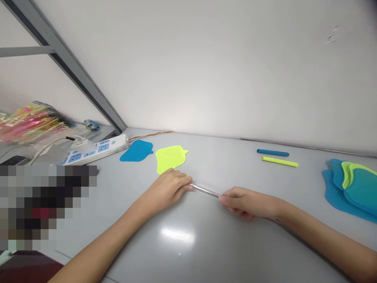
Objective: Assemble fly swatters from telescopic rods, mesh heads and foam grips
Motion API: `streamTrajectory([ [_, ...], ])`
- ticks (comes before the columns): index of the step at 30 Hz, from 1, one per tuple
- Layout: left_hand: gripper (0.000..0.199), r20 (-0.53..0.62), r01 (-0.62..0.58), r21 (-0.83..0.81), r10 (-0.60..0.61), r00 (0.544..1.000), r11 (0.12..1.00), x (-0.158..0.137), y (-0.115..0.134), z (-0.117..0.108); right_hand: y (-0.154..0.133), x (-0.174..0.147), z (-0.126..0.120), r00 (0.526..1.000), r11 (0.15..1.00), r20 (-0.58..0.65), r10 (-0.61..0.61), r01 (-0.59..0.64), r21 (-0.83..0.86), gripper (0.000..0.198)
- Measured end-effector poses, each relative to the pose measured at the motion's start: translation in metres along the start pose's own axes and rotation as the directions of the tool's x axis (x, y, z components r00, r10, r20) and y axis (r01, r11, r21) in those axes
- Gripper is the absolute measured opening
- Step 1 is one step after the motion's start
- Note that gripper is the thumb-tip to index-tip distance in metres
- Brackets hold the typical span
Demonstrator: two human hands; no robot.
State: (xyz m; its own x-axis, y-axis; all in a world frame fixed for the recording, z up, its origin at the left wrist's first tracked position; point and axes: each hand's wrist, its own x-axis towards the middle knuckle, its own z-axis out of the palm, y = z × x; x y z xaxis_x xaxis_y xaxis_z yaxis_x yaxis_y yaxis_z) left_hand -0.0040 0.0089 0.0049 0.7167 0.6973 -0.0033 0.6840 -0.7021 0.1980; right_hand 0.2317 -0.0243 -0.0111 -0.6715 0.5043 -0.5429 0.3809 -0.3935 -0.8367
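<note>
A thin shiny metal rod (205,191) runs between my two hands above the grey table. My left hand (172,186) is closed round its left end, fingers pressed together. My right hand (243,202) pinches the rod farther right; part of it seems to pass under the palm, toward the wrist. Just beyond my left hand lies a yellow perforated fly swatter head (171,157), its near edge partly behind the fingers. A blue fly swatter head (137,151) lies flat to its left. Beyond my right hand are a blue handle tube (272,152) and a yellow handle tube (279,162), side by side.
Several blue and yellow swatter heads (361,196) are stacked at the right. More metal rods (294,146) lie along the wall. A white power strip (101,149) with cables stands at the left, near a heap of colourful bagged items (32,124). A blurred-out patch covers the lower left.
</note>
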Motion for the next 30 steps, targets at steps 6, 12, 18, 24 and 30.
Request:
streamTrajectory([
  [6,0.028,-0.01,-0.007,0.024,0.007,1.0,1.0,-0.0007,-0.0003,0.0032,-0.0008,-0.0004,0.0001,1.0,1.0,-0.015,0.023,-0.024,-0.01,0.04],
  [12,0.028,0.013,-0.014,0.074,0.013,1.0,0.997,0.0007,0.0021,0.0055,0.0012,0.0007,-0.0008,1.0,1.0,-0.005,0.022,-0.022,-0.017,0.04],
  [18,0.029,-0.017,-0.016,0.066,0.017,1.0,0.998,0.001,0.0053,0.0077,-0.0014,-0.001,0.0009,1.0,1.0,-0.002,0.011,-0.011,-0.018,0.037],
  [24,0.029,-0.015,-0.021,0.085,0.022,1.0,0.996,0.0001,0.0069,0.0079,-0.001,-0.0008,-0.0003,1.0,0.999,-0.001,0.006,-0.006,-0.035,0.037],
  [30,0.028,-0.029,-0.018,0.091,0.021,0.999,0.996,0.0004,0.0088,0.0091,0.0004,0.0002,-0.0017,1.0,1.0,0.021,-0.002,0.003,-0.022,0.038],
])
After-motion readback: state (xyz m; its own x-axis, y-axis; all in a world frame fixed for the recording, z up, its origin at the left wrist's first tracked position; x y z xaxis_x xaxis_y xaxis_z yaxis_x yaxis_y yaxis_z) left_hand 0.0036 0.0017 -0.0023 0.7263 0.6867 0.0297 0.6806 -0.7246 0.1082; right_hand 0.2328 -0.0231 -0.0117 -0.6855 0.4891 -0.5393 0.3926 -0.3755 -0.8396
